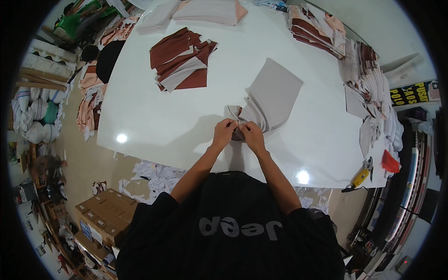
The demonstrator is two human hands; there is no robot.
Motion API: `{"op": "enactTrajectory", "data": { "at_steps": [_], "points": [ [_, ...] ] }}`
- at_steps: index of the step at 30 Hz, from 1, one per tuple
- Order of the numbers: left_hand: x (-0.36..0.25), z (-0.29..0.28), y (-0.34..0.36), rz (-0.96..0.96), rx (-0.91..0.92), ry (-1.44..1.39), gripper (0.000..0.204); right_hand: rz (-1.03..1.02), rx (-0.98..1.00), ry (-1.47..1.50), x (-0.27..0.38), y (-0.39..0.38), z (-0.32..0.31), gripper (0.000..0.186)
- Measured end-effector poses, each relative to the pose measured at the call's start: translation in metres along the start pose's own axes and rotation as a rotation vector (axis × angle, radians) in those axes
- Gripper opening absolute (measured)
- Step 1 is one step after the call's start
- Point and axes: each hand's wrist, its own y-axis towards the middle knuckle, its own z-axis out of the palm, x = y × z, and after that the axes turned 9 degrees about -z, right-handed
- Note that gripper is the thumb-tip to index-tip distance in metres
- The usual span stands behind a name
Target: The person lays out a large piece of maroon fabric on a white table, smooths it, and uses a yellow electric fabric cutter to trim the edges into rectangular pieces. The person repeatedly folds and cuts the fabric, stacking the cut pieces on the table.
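Near the front of the white table [317,140], my left hand [224,132] and my right hand [252,136] meet with fingers pinched on the bunched end of a grey fabric piece [275,93]. The rest of that cloth spreads flat toward the far right, with several folds beside my right hand. A bit of brown cloth [240,111] shows at the gathered end, just beyond my fingertips. My fingers hide exactly how the edges lie between them. Farther off to the left lies a loose pile of brown and grey fabric pieces [179,60].
Stacks of grey and peach cloth [210,12] sit at the far edge. More fabric piles [317,30] line the right side, with a yellow-handled cutting tool [360,177] and a red cloth scrap [390,162] near the right corner. Cardboard boxes [106,212] stand on the floor lower left.
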Motion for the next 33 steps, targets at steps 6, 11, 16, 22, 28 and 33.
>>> {"op": "enactTrajectory", "data": {
  "at_steps": [6, 11, 16, 22, 28, 33],
  "points": [
    [-0.007, 0.005, -0.011, 0.147, -0.064, -0.17, 0.027, 0.294, -0.092, 0.538, -0.007, 0.014, -0.013, 0.018],
    [-0.01, -0.018, 0.016, 0.303, -0.348, -0.372, 0.026, 0.199, -0.395, 1.146, 0.01, 0.046, -0.072, 0.031],
    [-0.093, -0.085, 0.039, 0.445, -0.414, -0.407, 0.034, -0.084, -0.755, 1.13, -0.036, 0.073, -0.299, 0.024],
    [-0.152, -0.171, 0.041, 0.506, -0.63, -0.249, 0.04, -0.062, -1.001, 1.022, -0.04, 0.046, -0.495, 0.022],
    [-0.135, -0.176, 0.056, 0.482, -0.852, 0.257, 0.044, -0.044, -0.982, 0.749, -0.186, -0.052, -0.625, 0.033],
    [-0.072, -0.181, 0.051, 0.324, -0.828, 0.515, 0.04, 0.297, -1.089, 0.811, -0.251, -0.098, -0.59, 0.04]
  ]
}}
